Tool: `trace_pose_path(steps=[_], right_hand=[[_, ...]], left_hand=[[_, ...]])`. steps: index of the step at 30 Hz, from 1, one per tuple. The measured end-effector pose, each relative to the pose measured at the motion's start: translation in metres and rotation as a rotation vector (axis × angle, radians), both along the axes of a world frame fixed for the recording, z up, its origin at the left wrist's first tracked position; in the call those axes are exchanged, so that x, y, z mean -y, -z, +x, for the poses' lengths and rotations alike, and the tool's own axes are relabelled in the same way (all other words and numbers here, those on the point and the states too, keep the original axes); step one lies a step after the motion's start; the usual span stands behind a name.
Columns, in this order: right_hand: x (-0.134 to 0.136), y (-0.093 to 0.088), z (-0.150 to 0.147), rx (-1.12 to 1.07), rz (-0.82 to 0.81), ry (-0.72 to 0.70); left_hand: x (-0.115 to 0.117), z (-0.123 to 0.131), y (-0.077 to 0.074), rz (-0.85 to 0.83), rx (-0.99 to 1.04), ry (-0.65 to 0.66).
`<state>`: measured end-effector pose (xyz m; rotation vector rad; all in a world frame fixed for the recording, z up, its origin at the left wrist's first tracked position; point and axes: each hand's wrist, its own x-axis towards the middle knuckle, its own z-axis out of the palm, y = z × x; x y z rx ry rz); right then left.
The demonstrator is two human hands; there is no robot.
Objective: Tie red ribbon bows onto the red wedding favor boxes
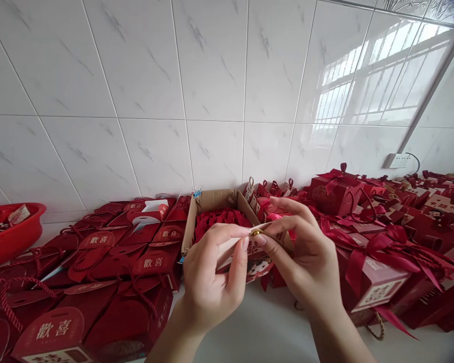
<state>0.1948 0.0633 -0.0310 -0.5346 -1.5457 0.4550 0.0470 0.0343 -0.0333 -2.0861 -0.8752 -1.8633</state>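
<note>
Two bare hands meet at the centre of the view. The left hand [212,275] and the right hand [306,259] each pinch thumb and forefinger closed on the top of a small paper tag [254,250], fingertips almost touching. The other fingers of the right hand fan loosely above.

The paper tag is pale with red printing and a small cartoon figure. It sits between the two hands, just in front of a cardboard box [219,199]. A small gold piece [256,232] marks its upper end, right at the pinch. From there the tag's length runs downward and slightly to the left, with its printed face towards the camera. Its lower edge is partly hidden by the left fingers.

The cardboard box stands open against a white tiled wall [212,75] and holds red ribbons [219,218]. To the left of the box lie flat red gift bags [151,252] with cord handles, and farther left a red basin [11,237]. To the right of the box stand red gift boxes [374,277] tied with bows. In front of it, under the wrists, is a white counter [272,327].
</note>
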Motion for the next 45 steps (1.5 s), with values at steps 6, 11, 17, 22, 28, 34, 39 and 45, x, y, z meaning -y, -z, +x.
trace_pose_path(steps=[6, 11, 17, 22, 28, 34, 39, 45], right_hand=[[0.003, 0.001, 0.002, 0.013, -0.039, -0.168], [-0.002, -0.006, 0.012, 0.154, 0.205, -0.056], [-0.003, -0.003, 0.017, 0.150, 0.015, -0.191], [0.007, -0.007, 0.018, 0.001, -0.307, -0.449], [0.002, -0.009, 0.018, 0.008, -0.439, -0.749], [-0.008, -0.008, 0.023, 0.081, -0.422, -0.739], [-0.016, -0.009, 0.033, 0.237, -0.276, -0.421], [-0.021, -0.011, 0.033, 0.403, -0.227, -0.242]], left_hand=[[0.003, -0.001, 0.001, -0.009, 0.017, 0.152], [0.005, -0.004, 0.000, -0.023, -0.119, 0.057], [0.002, -0.008, -0.006, 0.016, -0.089, 0.064], [0.006, -0.009, -0.012, -0.003, -0.113, 0.169], [0.008, -0.009, -0.009, -0.004, -0.111, 0.142], [0.008, -0.013, -0.009, -0.052, -0.102, 0.084], [0.007, -0.020, -0.009, -0.028, 0.145, -0.134], [0.006, -0.019, -0.009, -0.037, 0.294, -0.200]])
